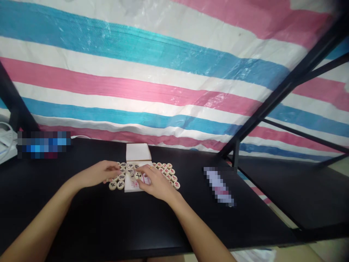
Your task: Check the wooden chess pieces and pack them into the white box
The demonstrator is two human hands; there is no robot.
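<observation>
Several round pale chess discs with red and black characters lie scattered on a black table. Among them sits a small white box, and its white lid lies just behind it. My left hand rests on the discs left of the box, fingers curled over a few of them. My right hand lies over the box, thumb and fingers pinching one disc marked in black.
A striped pink, blue and white tarp hangs behind the table. A black metal frame slants up at the right, with a second black surface beyond it. White cables lie at the far left.
</observation>
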